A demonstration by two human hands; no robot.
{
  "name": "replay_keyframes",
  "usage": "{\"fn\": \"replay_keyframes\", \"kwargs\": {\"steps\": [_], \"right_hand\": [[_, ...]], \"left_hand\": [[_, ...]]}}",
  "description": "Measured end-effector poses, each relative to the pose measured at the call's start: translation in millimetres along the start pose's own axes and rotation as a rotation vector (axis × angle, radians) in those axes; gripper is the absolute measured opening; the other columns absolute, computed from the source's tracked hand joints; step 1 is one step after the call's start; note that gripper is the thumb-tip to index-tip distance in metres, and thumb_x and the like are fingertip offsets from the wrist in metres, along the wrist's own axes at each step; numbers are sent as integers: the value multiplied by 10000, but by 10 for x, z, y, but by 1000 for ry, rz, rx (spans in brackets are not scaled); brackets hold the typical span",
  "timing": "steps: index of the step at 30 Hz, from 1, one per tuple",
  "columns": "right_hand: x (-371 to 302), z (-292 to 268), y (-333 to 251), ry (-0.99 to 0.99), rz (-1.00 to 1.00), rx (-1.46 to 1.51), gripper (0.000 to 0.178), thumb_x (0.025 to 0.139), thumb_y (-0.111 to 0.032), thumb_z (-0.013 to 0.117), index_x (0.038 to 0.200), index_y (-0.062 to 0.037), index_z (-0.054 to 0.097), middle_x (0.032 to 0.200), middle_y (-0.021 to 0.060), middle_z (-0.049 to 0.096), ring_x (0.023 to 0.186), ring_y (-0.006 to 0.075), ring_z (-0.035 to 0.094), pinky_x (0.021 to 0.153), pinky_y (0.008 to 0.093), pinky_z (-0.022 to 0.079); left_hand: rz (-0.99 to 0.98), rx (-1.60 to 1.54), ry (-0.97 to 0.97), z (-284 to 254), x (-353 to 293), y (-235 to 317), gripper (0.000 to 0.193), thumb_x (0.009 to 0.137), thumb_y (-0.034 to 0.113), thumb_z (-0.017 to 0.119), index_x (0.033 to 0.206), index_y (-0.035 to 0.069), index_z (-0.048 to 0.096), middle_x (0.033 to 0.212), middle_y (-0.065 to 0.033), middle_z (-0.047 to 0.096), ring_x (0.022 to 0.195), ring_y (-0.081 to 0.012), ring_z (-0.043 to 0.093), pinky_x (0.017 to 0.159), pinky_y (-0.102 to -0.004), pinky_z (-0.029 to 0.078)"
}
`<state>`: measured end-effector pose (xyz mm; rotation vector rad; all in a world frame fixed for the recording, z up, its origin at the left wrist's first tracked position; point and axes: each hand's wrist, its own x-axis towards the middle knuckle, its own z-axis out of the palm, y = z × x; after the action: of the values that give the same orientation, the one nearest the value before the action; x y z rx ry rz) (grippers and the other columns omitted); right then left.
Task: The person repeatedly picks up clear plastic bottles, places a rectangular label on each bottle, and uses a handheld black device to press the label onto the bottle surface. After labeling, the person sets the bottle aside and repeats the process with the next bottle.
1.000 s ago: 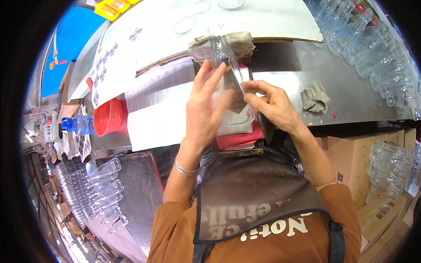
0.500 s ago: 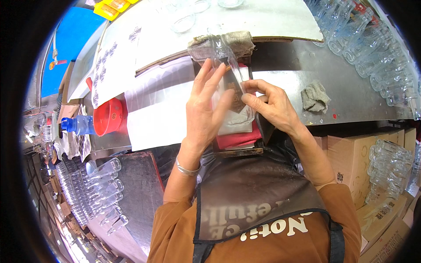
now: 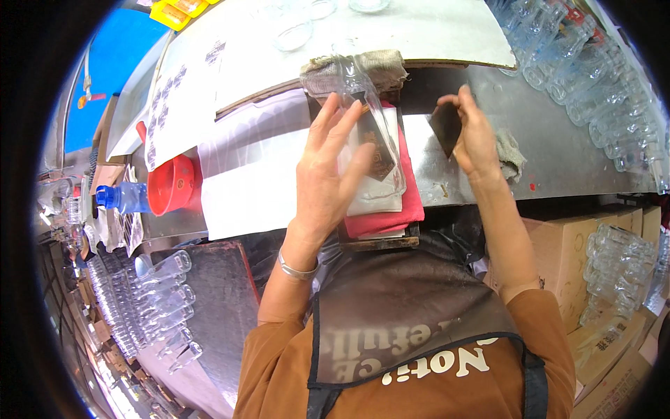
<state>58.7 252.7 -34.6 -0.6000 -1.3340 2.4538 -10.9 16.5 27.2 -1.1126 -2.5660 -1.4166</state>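
A clear glass bottle lies with its narrow neck on a folded grey rag and its body toward me. A dark patch with faint gold marks shows on or through the glass. My left hand is at the bottle's left side, fingers spread, thumb blurred; whether the fingertips touch the glass I cannot tell. Off to the right, over the metal table, my right hand pinches a thin dark flat piece between thumb and fingers. Beneath the bottle lie white sheets and a red cloth.
A crumpled grey rag lies beyond my right wrist. Rows of clear glasses stand at the far right. On the left are a red plastic cup, a blue-capped bottle and white paper. Cardboard boxes sit lower right.
My right hand has moved from the bottle's right edge out to the right, and the dark flat piece in it now shows clearly. My left hand has stayed in place.
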Motion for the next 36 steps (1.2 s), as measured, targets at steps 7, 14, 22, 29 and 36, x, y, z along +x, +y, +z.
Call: {"fn": "replay_keyframes", "kwargs": {"steps": [7,14,22,29,36], "right_hand": [[192,792,-587,-303,-547,-806,297,955,-123,638,1236,-27,646,1053,33,689,962,111,644,861,260,528],[311,961,-642,-366,-755,-970,270,925,-100,639,1181,-20,673,1021,68,724,903,125,666,834,268,538],[335,998,-671,-388,-748,-1052,254,915,-104,651,1155,-25,673,964,97,715,856,128,669,778,281,543],[-203,876,-493,-627,-1122,-1043,299,782,63,703,1053,-64,697,965,106,691,844,267,678,766,347,556],[-594,729,-616,-444,-468,-676,227,941,10,595,1160,-1,651,1014,54,681,897,144,650,811,282,532]], "left_hand": [[-4,8,10,10,0,-16,523,864,123,723,1370,75,601,1496,-241,456,1310,-381,541,1035,-417,484],[-14,-3,15,20,-16,12,523,883,106,717,1390,84,591,1503,-218,463,1309,-339,546,988,-394,513],[3,26,12,27,-23,11,526,904,102,711,1410,74,574,1518,-206,455,1323,-309,537,968,-370,522],[-237,-569,153,-64,-67,-130,558,1040,280,556,1487,-23,414,1499,-187,472,1337,-281,527,1058,-366,464],[-655,-403,-122,-112,662,-206,781,936,667,539,1079,-89,672,907,-158,703,798,-197,689,693,-283,548]]}}
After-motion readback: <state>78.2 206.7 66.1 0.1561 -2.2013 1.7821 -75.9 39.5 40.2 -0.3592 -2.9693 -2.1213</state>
